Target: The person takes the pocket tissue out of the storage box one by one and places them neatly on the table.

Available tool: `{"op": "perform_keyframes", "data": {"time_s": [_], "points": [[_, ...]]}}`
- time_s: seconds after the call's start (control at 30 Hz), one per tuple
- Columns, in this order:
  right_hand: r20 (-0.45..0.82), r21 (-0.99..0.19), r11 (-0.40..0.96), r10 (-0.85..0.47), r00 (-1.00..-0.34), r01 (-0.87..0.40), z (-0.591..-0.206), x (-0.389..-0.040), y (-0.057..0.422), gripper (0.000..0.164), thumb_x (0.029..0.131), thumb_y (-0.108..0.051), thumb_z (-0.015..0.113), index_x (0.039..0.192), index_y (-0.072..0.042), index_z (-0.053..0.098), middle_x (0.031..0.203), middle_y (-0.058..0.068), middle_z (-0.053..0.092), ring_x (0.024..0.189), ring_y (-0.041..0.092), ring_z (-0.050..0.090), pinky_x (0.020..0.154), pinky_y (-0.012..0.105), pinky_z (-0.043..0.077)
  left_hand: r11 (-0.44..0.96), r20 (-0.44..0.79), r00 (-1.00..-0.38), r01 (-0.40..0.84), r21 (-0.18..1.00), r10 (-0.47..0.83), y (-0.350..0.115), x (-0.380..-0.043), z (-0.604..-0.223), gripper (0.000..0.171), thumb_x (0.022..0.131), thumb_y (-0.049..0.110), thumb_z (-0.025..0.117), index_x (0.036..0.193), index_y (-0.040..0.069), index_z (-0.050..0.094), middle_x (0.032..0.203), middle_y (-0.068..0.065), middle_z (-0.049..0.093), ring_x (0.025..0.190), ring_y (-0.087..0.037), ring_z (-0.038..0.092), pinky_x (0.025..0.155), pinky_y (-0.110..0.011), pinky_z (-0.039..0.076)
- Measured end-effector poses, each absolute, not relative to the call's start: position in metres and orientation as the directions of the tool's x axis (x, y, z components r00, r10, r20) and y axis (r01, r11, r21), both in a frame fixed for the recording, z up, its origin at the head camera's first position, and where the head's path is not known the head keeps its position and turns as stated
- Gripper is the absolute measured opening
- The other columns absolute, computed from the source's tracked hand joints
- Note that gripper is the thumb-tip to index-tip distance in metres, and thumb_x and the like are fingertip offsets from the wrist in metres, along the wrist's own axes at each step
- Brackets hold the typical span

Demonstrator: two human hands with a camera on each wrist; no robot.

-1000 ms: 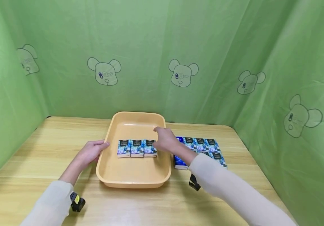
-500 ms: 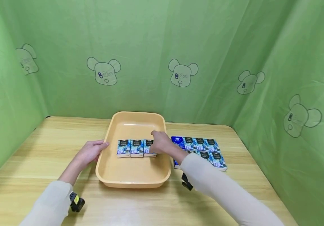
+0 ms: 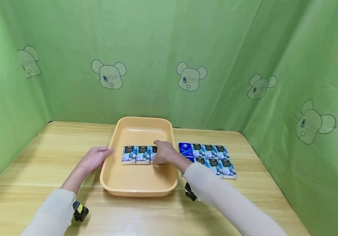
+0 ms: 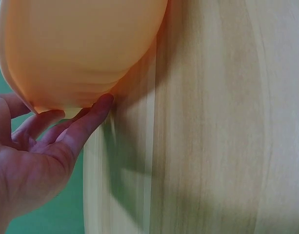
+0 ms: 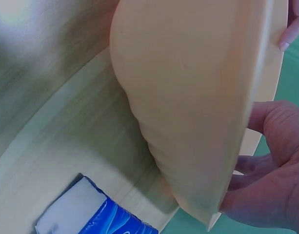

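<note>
An orange-yellow plastic basin (image 3: pixel 139 182) sits on the table, tilted in neither direction that I can see. My left hand (image 3: pixel 94 159) grips its left rim, thumb over the edge and fingers beneath, as the left wrist view confirms. Inside lie three floral tissue packs in a row: a left pack (image 3: pixel 129 155), a middle pack (image 3: pixel 143 155) and a right pack (image 3: pixel 152 154). Over the right pack is my right hand (image 3: pixel 165 153), its digits spread across that pack and covering much of it. The basin wall hides the fingertips in the right wrist view, so contact cannot be judged.
Right of the basin, several floral tissue packs (image 3: pixel 213 165) and blue tissue packs (image 3: pixel 185 150) lie in two rows on the wooden table (image 3: pixel 39 157). A green curtain (image 3: pixel 148 39) encloses the back and sides.
My right hand has moved left and toward me, from beside the right pack to over it. The left hand and basin stay in place.
</note>
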State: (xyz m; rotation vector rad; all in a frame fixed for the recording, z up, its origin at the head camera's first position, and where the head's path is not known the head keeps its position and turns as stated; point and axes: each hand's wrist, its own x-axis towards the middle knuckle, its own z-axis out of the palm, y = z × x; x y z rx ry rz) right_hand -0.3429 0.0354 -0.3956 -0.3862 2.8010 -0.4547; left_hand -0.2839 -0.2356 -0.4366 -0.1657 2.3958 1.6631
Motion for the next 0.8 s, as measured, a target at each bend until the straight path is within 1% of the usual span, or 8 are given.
{"op": "perform_keyframes", "data": {"time_s": [0.2,0.3,0.53,0.6,0.8], "points": [[-0.239,-0.333,0.920,-0.295,-0.925,-0.207,-0.3997,-0.3431,0.0351,0.093,0.070,-0.005,0.085,0.153,-0.011,0.043,0.145,0.017,0.056,0.110,0.029,0.055,0.088,0.036,0.055,0.349,-0.245,-0.969,-0.218,0.911,0.036,-0.2347,-0.2859,-0.4361,0.062,0.106,0.035,0.050,0.154,-0.001,0.036,0.136,-0.027,0.062,0.097,-0.018,0.072,0.082,-0.031,0.062],[-0.241,-0.333,0.920,-0.294,-0.925,-0.206,-0.4010,-0.3431,0.0352,0.093,0.069,-0.004,0.085,0.153,-0.011,0.044,0.144,0.017,0.056,0.111,0.030,0.054,0.087,0.037,0.055,0.341,-0.251,-0.967,-0.222,0.914,0.042,-0.2341,-0.2865,-0.4355,0.062,0.107,0.034,0.050,0.155,-0.002,0.035,0.138,-0.028,0.060,0.101,-0.021,0.072,0.084,-0.032,0.063],[-0.228,-0.348,0.914,-0.300,-0.926,-0.210,-0.4013,-0.3427,0.0343,0.084,0.072,-0.006,0.086,0.148,-0.009,0.049,0.135,0.017,0.061,0.107,0.029,0.056,0.088,0.037,0.056,0.343,-0.252,-0.967,-0.222,0.913,0.045,-0.2343,-0.2854,-0.4340,0.063,0.107,0.034,0.050,0.155,-0.003,0.033,0.141,-0.030,0.057,0.107,-0.026,0.071,0.086,-0.034,0.063],[-0.220,-0.338,0.916,-0.302,-0.927,-0.218,-0.4010,-0.3427,0.0340,0.082,0.071,-0.007,0.086,0.145,-0.008,0.051,0.132,0.017,0.062,0.105,0.029,0.056,0.085,0.036,0.056,0.348,-0.253,-0.966,-0.222,0.911,0.044,-0.2342,-0.2850,-0.4336,0.064,0.107,0.034,0.049,0.155,-0.003,0.032,0.141,-0.030,0.056,0.107,-0.027,0.071,0.087,-0.034,0.063],[-0.242,-0.336,0.917,-0.304,-0.921,-0.214,-0.4024,-0.3414,0.0342,0.072,0.074,-0.004,0.083,0.139,-0.003,0.053,0.121,0.018,0.064,0.093,0.028,0.058,0.068,0.030,0.053,0.343,-0.256,-0.966,-0.227,0.912,0.041,-0.2342,-0.2843,-0.4351,0.064,0.107,0.034,0.050,0.155,-0.003,0.032,0.142,-0.030,0.055,0.108,-0.027,0.071,0.087,-0.035,0.062]]}}
